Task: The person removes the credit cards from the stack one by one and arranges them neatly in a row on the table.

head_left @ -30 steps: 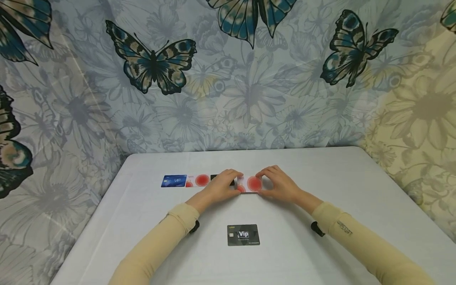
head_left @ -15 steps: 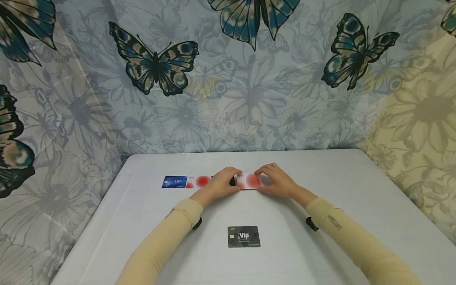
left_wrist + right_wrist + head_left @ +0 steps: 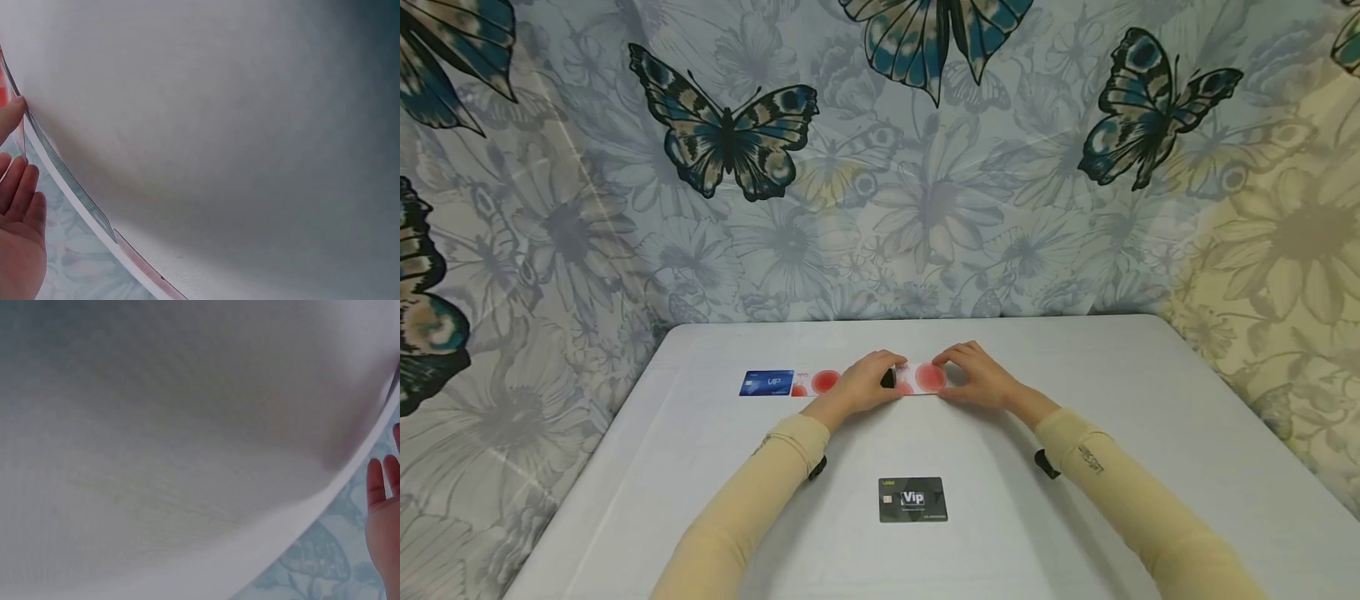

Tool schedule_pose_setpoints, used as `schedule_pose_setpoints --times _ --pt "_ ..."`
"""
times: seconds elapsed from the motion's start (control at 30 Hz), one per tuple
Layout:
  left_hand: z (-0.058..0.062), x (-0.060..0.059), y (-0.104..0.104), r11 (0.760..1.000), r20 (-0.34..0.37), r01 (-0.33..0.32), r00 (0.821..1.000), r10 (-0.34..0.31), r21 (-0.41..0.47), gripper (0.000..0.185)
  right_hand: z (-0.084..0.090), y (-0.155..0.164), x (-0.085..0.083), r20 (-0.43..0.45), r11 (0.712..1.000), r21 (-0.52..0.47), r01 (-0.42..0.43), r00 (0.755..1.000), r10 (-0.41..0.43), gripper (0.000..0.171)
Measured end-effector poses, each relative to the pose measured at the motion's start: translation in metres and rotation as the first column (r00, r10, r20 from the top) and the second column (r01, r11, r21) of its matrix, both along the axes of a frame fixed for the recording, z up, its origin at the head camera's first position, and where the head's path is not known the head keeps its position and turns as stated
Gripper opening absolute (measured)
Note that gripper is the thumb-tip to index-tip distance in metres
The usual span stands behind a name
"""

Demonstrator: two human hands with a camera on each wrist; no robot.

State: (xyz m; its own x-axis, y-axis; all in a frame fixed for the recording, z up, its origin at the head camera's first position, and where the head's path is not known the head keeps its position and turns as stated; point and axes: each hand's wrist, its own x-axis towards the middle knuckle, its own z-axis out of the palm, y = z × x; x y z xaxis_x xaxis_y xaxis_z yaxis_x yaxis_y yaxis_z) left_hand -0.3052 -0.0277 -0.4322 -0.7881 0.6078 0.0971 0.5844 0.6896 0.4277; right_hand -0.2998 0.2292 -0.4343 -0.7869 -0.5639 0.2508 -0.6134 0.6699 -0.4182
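Note:
A white card with red circles (image 3: 917, 379) is held between both hands at the right end of a row of cards. My left hand (image 3: 867, 382) pinches its left end between thumb and fingers, and my right hand (image 3: 988, 385) grips its right end the same way. Between the left fingers shows a sliver of a dark card (image 3: 888, 378), mostly hidden by that hand. Farther left lie a second red-circle card (image 3: 816, 382) and a blue VIP card (image 3: 767, 383). In the left wrist view, the left hand (image 3: 22, 237) touches a card edge at the frame's border.
Nearer the person, a black VIP card (image 3: 913, 500) lies flat on the white table (image 3: 1075, 533). Behind the table's far edge hangs a cloth (image 3: 925, 208) printed with butterflies and flowers.
Both hands have shifted the red-circle card slightly back and left, so it now lines up with the row. The black VIP card in front has stayed in place.

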Motion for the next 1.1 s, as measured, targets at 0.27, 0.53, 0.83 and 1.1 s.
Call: schedule_pose_setpoints --times 0.27,0.53,0.83,1.1 --pt "-0.0007 -0.0013 -0.0010 1.000 0.067 -0.002 0.998 0.003 -0.021 0.053 -0.0006 0.0000 -0.0039 0.052 1.000 0.010 -0.029 0.998 0.028 0.043" --pt "-0.0045 -0.0017 -0.0012 0.999 0.089 0.019 0.996 -0.015 -0.037 0.052 -0.0039 -0.0004 -0.0069 0.108 0.999 0.030 -0.045 0.993 0.042 0.042" --pt "-0.0078 -0.0017 -0.0032 0.999 0.106 0.046 0.993 -0.046 0.004 0.050 -0.0076 0.0003 -0.0090 0.093 0.998 0.054 -0.041 0.995 0.036 0.041" --pt "-0.0068 -0.0008 -0.0025 0.999 0.114 0.036 0.993 -0.038 0.016 0.050 -0.0062 -0.0004 -0.0062 0.101 0.999 0.038 -0.025 0.995 0.022 0.041"
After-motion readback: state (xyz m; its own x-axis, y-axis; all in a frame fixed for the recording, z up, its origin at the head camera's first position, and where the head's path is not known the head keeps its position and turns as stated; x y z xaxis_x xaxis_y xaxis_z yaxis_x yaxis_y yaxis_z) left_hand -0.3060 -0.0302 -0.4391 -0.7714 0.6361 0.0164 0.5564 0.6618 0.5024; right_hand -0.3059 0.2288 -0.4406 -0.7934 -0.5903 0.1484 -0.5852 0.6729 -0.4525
